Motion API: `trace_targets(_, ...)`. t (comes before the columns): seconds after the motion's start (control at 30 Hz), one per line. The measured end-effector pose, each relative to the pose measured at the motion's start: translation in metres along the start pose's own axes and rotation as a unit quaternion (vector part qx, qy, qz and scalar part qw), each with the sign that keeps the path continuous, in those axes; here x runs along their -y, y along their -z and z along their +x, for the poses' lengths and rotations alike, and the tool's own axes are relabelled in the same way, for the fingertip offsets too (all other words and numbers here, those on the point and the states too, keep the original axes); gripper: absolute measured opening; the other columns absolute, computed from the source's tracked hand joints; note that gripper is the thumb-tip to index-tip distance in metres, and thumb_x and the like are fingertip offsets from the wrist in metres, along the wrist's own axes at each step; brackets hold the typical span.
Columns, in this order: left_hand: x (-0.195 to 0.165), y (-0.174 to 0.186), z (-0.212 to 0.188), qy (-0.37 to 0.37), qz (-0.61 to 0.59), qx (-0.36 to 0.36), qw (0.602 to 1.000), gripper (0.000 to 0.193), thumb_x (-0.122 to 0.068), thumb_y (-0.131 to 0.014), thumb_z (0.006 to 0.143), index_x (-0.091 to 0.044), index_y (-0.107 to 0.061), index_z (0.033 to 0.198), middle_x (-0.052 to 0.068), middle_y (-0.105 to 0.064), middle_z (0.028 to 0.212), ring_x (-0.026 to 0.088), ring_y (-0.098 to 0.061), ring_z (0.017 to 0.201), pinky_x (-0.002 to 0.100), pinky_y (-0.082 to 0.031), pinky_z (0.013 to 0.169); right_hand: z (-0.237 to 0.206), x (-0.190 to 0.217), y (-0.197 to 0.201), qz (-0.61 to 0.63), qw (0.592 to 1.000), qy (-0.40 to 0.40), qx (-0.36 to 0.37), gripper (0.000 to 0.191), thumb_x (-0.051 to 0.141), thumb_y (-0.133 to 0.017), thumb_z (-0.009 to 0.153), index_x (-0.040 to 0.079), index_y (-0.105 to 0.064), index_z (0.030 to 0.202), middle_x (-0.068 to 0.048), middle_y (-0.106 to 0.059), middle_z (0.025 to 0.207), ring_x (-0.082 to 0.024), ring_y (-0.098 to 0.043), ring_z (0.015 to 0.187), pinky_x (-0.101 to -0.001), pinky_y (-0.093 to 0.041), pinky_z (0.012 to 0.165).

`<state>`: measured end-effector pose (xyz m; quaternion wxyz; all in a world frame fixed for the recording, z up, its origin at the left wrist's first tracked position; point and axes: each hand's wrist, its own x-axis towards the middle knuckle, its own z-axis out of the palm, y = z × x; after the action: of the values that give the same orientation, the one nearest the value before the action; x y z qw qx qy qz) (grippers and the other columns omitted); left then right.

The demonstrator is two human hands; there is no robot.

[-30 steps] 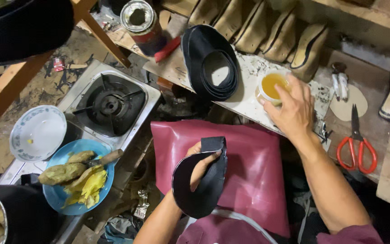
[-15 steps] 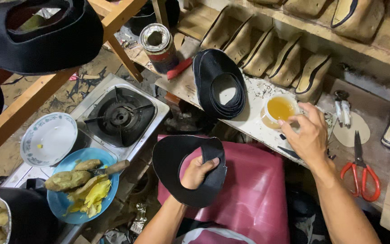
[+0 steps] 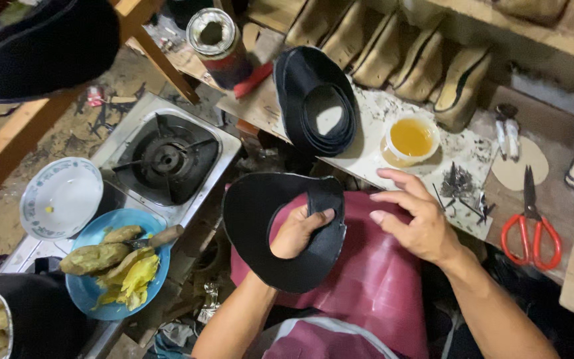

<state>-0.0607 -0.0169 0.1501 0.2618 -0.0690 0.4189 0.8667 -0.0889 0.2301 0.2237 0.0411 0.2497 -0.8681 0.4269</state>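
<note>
left hand (image 3: 297,233) grips black leather piece (image 3: 260,229) | right hand (image 3: 416,219) open beside edge

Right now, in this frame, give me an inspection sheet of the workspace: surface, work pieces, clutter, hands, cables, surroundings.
Surface: maroon lap sheet under the hands; stained white bench board beyond it.
Job's things: black ring-shaped cut piece; stack of similar black pieces on the board.
Clutter: cup of amber liquid, pile of small tacks, red-handled scissors, open tin can.
Grippers: left hand grips the black piece through its opening; right hand open, beside it, holding nothing.
Cables: nothing seen.
Surroundings: gas burner, white bowl, blue plate of food, row of shoe lasts behind.
</note>
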Motion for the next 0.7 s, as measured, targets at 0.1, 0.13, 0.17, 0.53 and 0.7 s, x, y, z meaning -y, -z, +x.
trace_targets(0.1, 0.0, -0.003, 0.0, 0.0, 0.011, 0.003, 1.0, 0.014, -0.016, -0.062, 0.1, -0.003, -0.068, 0.098, 0.004, -0.071, 0.08, 0.012, -0.065, 0.062, 0.028, -0.052, 0.057, -0.009, 0.014, -0.012, -0.003, 0.999, 0.044, 0.006, 0.042, 0.013, -0.079, 0.076, 0.005, -0.071, 0.117, -0.021, -0.052, 0.148, -0.035, -0.053, 0.137, -0.0413, -0.042, 0.113)
trace_targets(0.13, 0.0, -0.003, 0.001, -0.003, 0.011, 0.005, 1.0, 0.014, -0.016, -0.062, 0.1, -0.003, -0.068, 0.098, 0.004, -0.071, 0.081, 0.012, -0.065, 0.063, 0.028, -0.052, 0.058, -0.012, 0.018, -0.015, -0.01, 0.998, 0.067, 0.003, 0.046, 0.011, -0.079, 0.074, 0.004, -0.07, 0.12, -0.023, -0.049, 0.149, -0.038, -0.049, 0.14, -0.0433, -0.04, 0.115)
trace_targets(0.17, 0.0, -0.005, 0.001, -0.006, 0.012, 0.007, 1.0, 0.013, -0.015, -0.063, 0.101, -0.004, -0.068, 0.098, 0.004, -0.071, 0.081, 0.011, -0.065, 0.064, 0.027, -0.052, 0.058, -0.013, 0.02, -0.018, -0.032, 0.995, 0.098, 0.0, 0.047, 0.01, -0.079, 0.074, 0.005, -0.07, 0.12, -0.024, -0.047, 0.15, -0.039, -0.047, 0.14, -0.0451, -0.039, 0.116)
trace_targets(0.53, -0.008, -0.031, -0.017, 0.054, -0.008, 0.021, 0.998, 0.016, -0.019, -0.06, 0.099, -0.007, -0.07, 0.103, 0.001, -0.069, 0.08, 0.01, -0.063, 0.063, 0.026, -0.052, 0.058, -0.013, 0.008, -0.026, -0.149, 0.975, 0.164, -0.029, 0.051, 0.001, -0.068, 0.076, 0.006, -0.07, 0.127, -0.03, -0.037, 0.154, -0.047, -0.04, 0.145, -0.0512, -0.036, 0.121)
trace_targets(0.7, -0.005, -0.031, -0.019, 0.121, -0.072, -0.024, 0.99, 0.027, -0.034, -0.062, 0.099, -0.008, -0.069, 0.093, 0.003, -0.068, 0.072, 0.013, -0.061, 0.053, 0.029, -0.051, 0.049, -0.021, 0.006, -0.022, -0.068, 0.984, 0.161, 0.028, 0.047, -0.002, -0.065, 0.073, 0.01, -0.074, 0.118, -0.025, -0.042, 0.155, -0.044, -0.043, 0.145, -0.0488, -0.036, 0.122)
